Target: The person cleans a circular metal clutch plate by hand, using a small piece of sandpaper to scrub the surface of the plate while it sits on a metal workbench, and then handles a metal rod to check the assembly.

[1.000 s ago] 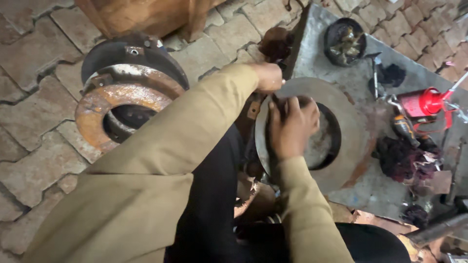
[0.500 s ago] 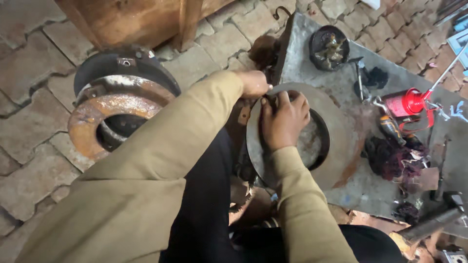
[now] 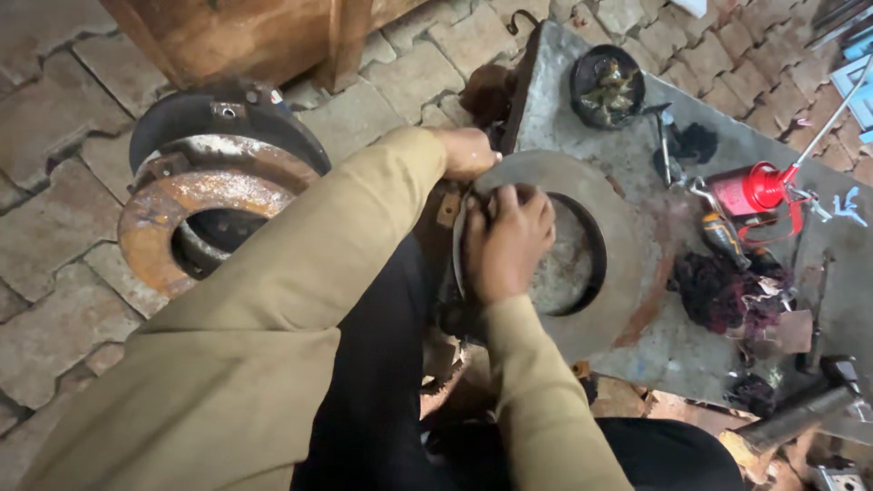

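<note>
brick floor [image 3: 55, 264]; grey steel ring [image 3: 627, 273], dusty, flat; right hand [image 3: 506, 241] fingers curled gripping rim; left hand [image 3: 466, 151] clasping edge.

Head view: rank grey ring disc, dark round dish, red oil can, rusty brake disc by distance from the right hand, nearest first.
From the right hand:
1. Grey ring disc, under the hand, touching.
2. Dark round dish, up and right on the slab.
3. Red oil can, far right.
4. Rusty brake disc, far left on the paving.

No packages, signs or screens show; only a dark label on the small bottle [image 3: 725, 238], at three o'clock.
</note>
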